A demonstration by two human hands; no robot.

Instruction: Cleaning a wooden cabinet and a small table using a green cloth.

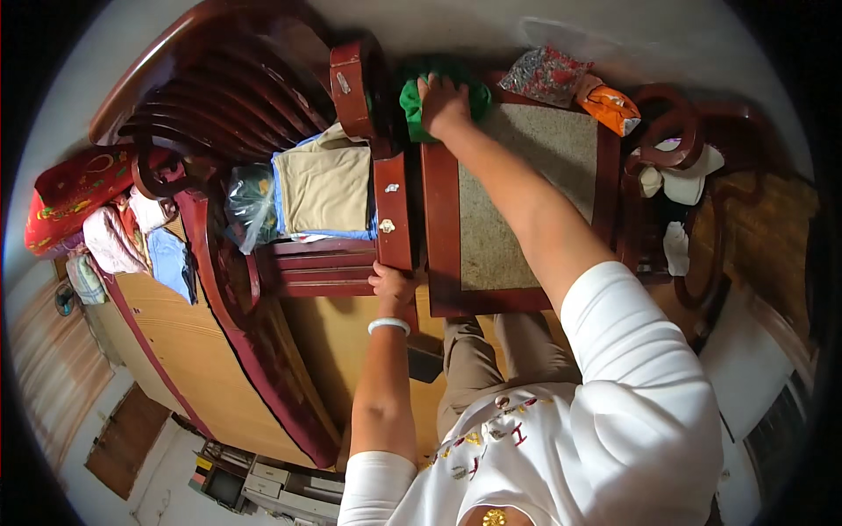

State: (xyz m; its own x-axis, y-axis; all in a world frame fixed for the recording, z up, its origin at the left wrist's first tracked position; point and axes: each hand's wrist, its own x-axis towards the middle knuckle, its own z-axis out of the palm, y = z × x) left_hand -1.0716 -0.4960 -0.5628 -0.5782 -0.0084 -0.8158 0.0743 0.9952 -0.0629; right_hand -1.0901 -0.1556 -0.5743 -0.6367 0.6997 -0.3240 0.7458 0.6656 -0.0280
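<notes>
My right hand [446, 105] reaches far forward, its fingers spread over a bunched green cloth [413, 108]. The cloth lies at the wall end of a small red-brown wooden table [444, 263], which has a speckled stone-like top panel [493, 263]. Nearer to me, my left hand [393, 287], with a pale bangle at the wrist, is curled on the front end of a wooden armrest [396, 210]. Just left of that armrest, folded beige trousers [325, 187] top a stack of clothes on the slatted wooden seat [322, 266].
A clear plastic bag [253, 204] sits beside the clothes. Behind the table's top lie a patterned packet [546, 75] and an orange packet [608, 108]. White cloth items [694, 174] rest on the right-hand chair. At left, a bed [197, 342] holds garments [115, 240] and a red bundle [85, 191].
</notes>
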